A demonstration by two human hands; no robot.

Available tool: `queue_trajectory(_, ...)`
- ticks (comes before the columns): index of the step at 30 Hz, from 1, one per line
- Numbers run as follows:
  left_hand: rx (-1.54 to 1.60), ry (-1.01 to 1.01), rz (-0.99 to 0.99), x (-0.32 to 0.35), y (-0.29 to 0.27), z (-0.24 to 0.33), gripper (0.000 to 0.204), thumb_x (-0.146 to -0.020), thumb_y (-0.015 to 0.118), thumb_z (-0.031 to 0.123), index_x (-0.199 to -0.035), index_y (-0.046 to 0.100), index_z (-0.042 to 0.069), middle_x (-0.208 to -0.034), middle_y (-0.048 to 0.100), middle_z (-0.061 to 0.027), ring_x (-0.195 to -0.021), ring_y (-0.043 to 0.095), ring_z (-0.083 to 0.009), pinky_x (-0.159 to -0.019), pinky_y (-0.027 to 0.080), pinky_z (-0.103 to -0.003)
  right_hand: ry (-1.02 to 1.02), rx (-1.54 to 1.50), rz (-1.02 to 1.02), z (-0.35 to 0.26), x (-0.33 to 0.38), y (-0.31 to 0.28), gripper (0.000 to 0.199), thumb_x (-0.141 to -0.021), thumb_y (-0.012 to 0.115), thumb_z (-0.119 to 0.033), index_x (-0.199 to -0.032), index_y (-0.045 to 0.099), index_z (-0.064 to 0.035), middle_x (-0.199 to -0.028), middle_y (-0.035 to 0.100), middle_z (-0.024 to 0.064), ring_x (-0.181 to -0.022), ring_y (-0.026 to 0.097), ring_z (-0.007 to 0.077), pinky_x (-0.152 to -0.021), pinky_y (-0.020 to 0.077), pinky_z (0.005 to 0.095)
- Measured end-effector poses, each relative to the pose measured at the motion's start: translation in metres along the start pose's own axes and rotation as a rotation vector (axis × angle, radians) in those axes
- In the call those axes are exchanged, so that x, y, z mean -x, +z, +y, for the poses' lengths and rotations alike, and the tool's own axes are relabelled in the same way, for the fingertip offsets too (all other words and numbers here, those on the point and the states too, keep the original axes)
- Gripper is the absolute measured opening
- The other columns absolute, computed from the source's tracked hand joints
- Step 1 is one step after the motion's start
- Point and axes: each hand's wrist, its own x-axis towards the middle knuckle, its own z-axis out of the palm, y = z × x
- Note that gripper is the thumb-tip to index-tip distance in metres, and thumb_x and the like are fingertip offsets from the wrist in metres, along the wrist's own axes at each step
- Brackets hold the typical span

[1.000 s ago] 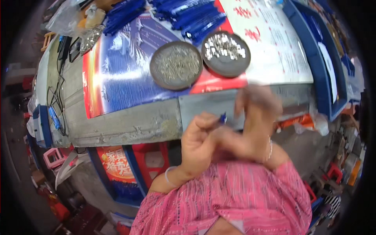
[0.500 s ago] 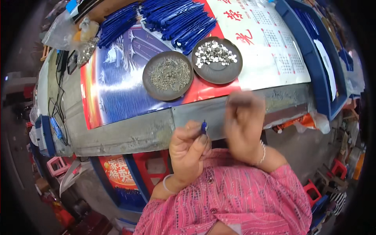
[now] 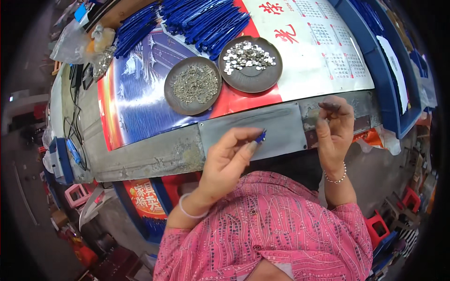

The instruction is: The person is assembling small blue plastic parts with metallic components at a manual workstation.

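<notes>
My left hand (image 3: 228, 157) pinches a small blue piece (image 3: 260, 136) with a shiny bit at its tip, between thumb and forefinger, just above the table's front edge. The rest of that piece is hidden by the fingers, so its kind cannot be made out. Off to the right, my right hand (image 3: 336, 131) is raised with curved fingers, the thumb apart from them and nothing visible between; its fingertips are dark. Beyond my hands, a dark round dish (image 3: 169, 100) holds many small thin metal pins, and a second dish (image 3: 279, 77) beside it holds shiny metal discs.
Piles of long blue strips (image 3: 206, 21) lie at the back of the table on a printed poster (image 3: 140, 117). A grey metal plate (image 3: 281, 122) covers the front edge. A blue crate (image 3: 391, 93) stands at right; plastic bags (image 3: 75, 44) and cables sit at left.
My left hand has moved slightly right and up with the blue piece. My right hand, blurred before, has swung away to the right, and its fingers are now distinct.
</notes>
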Motion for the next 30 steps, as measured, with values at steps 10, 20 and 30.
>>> queue_trajectory(10, -0.987, 0.451, -0.191, -0.069, 0.017, 0.015, 0.017, -0.080, 0.059, -0.001, -0.096, 0.064, 0.002, -0.084, 0.057, -0.0108, -0.074, 0.059, -0.0249, -0.062, 0.046, -0.031, -0.147, 0.154, 0.038, 0.021, 0.006, -0.012, 0.014, -0.090, 0.058, -0.013, -0.093, 0.055, 0.0012, -0.088, 0.054, 0.0100, -0.072, 0.049, 0.0145, -0.063, 0.0415, 0.0238)
queue_trajectory(20, -1.316, 0.510, -0.351, -0.071, -0.007, 0.022, 0.033, -0.069, 0.056, 0.002, -0.102, 0.059, 0.007, -0.083, 0.049, -0.0099, -0.074, 0.057, -0.0279, -0.058, 0.046, -0.039, -0.151, 0.216, -0.015, 0.017, -0.001, -0.014, 0.012, -0.088, 0.058, -0.009, -0.090, 0.055, 0.0022, -0.083, 0.057, 0.0129, -0.069, 0.053, 0.0201, -0.061, 0.0438, 0.0277)
queue_trajectory(30, -1.297, 0.406, -0.196, -0.054, -0.015, 0.026, 0.028, -0.073, 0.053, -0.001, -0.099, 0.062, 0.008, -0.082, 0.051, -0.0097, -0.067, 0.058, -0.0285, -0.054, 0.045, -0.039, -0.249, 0.297, -0.048, 0.016, -0.004, -0.012, 0.009, -0.084, 0.061, -0.007, -0.085, 0.055, -0.0003, -0.078, 0.058, 0.0133, -0.066, 0.055, 0.0272, -0.060, 0.0453, 0.0328)
